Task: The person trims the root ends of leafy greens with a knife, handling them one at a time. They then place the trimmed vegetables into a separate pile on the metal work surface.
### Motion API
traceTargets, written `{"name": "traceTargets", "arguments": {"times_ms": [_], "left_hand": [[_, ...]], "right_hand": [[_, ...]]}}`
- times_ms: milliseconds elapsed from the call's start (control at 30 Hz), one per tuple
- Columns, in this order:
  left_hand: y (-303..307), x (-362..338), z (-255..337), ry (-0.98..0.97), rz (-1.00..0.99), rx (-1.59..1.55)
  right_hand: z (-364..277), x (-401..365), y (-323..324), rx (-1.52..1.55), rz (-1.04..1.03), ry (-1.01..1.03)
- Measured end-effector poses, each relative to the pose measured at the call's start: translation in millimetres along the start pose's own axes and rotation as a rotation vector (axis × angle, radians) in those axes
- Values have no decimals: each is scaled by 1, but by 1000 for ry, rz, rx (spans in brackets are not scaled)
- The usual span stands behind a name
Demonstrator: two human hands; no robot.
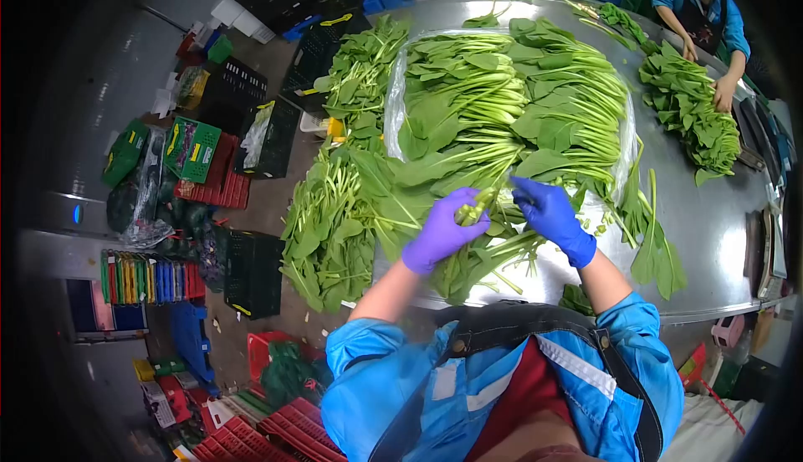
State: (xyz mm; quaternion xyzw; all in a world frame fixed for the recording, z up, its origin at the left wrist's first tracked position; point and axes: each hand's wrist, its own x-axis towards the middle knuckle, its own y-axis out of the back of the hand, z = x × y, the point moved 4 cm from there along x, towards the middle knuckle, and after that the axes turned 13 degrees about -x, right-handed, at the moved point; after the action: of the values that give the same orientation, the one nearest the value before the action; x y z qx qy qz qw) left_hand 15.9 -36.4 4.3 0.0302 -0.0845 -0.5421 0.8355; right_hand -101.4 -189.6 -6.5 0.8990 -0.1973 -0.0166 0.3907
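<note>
My left hand [443, 229], in a purple glove, is closed around the pale stem ends of a bunch of leafy greens [475, 209]. Just to the right, my right hand [554, 218] wears a darker blue glove. Its fingers are curled near the stem ends, and whatever they hold is hidden. Beyond both hands, leafy greens [468, 85] lie in two rows on a clear plastic sheet [396, 102], stems mostly toward the right. More loose greens [330, 236] are heaped left of my left hand. Cut stem pieces [507, 282] lie on the metal below.
The metal table [711, 228] has a curved rim. At the far right, a co-worker's hands [724, 94] rest on another pile of greens [686, 115]. Black crates [253, 274], a green crate [192, 148] and red crates [226, 182] stand on the left.
</note>
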Motion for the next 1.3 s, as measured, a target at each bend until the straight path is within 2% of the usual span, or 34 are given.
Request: {"name": "traceTargets", "arguments": {"times_ms": [67, 167, 300, 367, 400, 433, 467, 500, 567, 600, 633, 667, 700, 733, 800, 833, 900, 933, 967, 1033, 1067, 1100, 1167, 1200, 1233, 1300], "left_hand": [[-2, 0, 4, 115, 56, -170], [-9, -10, 20, 174, -21, -42], [-5, -15, 27, 91, 49, -99], [2, -19, 35, 212, 114, -314], [5, -18, 28, 209, 117, -311], [8, -17, 21, 109, 136, -187], [8, -20, 13, 16, 151, -68], [5, -20, 11, 25, 148, -72], [0, -19, 14, -51, 125, 41], [0, -20, 19, -13, 129, 47], [5, -20, 22, -8, 122, 45], [17, -19, 20, 137, 170, 84], [28, -20, 15, 286, 218, 123], [36, -21, 9, 295, 214, 117], [50, -22, 18, -79, 400, 522], [46, -20, 19, -73, 397, 518], [23, -14, 26, -220, 290, 521], [10, -11, 18, -193, 202, 284], [6, -11, 16, -187, 200, 276], [-6, -10, 0, 334, 124, -408], [5, -11, 4, 388, 159, -280], [15, -13, 4, 389, 152, -285], [38, -16, 6, 301, 264, -301], [40, -13, 20, 263, 172, -334], [37, -13, 21, 265, 171, -335], [28, -12, 24, 282, 57, -107]], "right_hand": [[-2, -3, -14, -175, 120, 145], [-19, -12, -18, -195, 124, 137], [4, -2, -27, -254, 81, 20], [19, -3, -31, -295, 117, -37], [22, -4, -31, -127, 80, -68], [16, -5, -28, 43, 36, -102], [10, -6, -28, 397, -99, -183], [-16, -5, -12, 467, -162, -201], [-44, 4, -1, 236, -207, 3], [-36, 5, -9, 238, -204, -3], [-22, 6, -24, 406, -191, -92], [-8, 6, -36, 574, -177, -183], [-17, 5, -16, 645, -205, -288], [-6, 4, -17, 641, -191, -349], [6, 4, -20, 605, -134, -422], [3, 2, -20, 605, -137, -430], [-17, 3, -19, 583, -117, -260], [-24, 1, -23, 635, -141, -292], [-24, -2, -18, 633, -143, -302], [-17, -5, -6, 587, -192, -368], [-3, -7, -2, 631, -55, -296], [30, -12, -7, 437, 10, -208], [96, -38, -23, -198, -218, -165], [108, -49, -29, -334, -303, -163], [118, -63, -37, -468, -388, -160], [135, -78, -54, -502, -321, -150]]}}
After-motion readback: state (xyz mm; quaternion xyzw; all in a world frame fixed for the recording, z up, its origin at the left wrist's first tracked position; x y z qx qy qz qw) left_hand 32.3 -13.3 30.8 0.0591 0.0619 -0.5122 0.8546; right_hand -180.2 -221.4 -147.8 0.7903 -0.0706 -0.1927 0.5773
